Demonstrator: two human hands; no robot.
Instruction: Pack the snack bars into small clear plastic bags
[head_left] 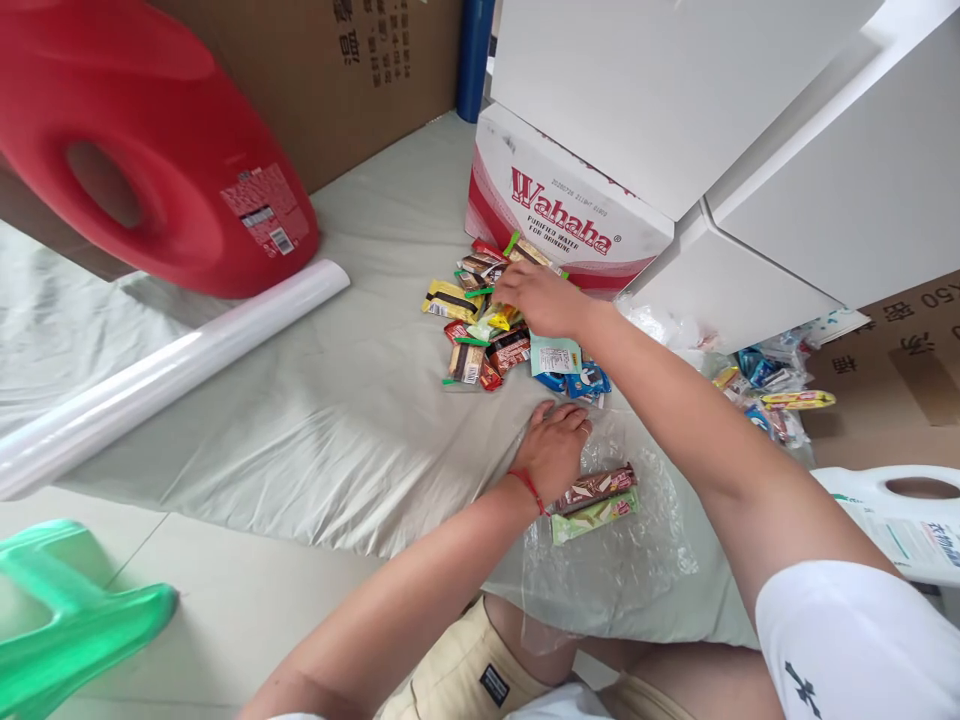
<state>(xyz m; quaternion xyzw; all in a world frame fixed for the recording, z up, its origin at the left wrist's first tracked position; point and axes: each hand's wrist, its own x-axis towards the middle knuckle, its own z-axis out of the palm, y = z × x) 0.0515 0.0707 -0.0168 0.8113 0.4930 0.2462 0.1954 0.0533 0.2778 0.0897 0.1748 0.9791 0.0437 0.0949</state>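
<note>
My right hand (547,300) reaches into a heap of small wrapped snacks (510,348) on the cloth, its fingers bent together and pointing down. Whatever they grip is hidden behind them; a yellow packet (504,318) lies right below the fingertips. Nearer to me, my left hand (557,450), with a red cord at the wrist, is palm down with curled fingers on the edge of a clear plastic bag (652,540). Beside that hand, a brown wafer bar (600,487) and a green wafer bar (596,516) lie side by side at the bag.
A Wahaha water carton (570,205) stands behind the heap, against white drawers (600,80). More wrapped snacks (772,380) lie at the right, near a white jug (900,510). At the left are a red jug (187,170), a white roll (187,370) and a green plastic object (67,610).
</note>
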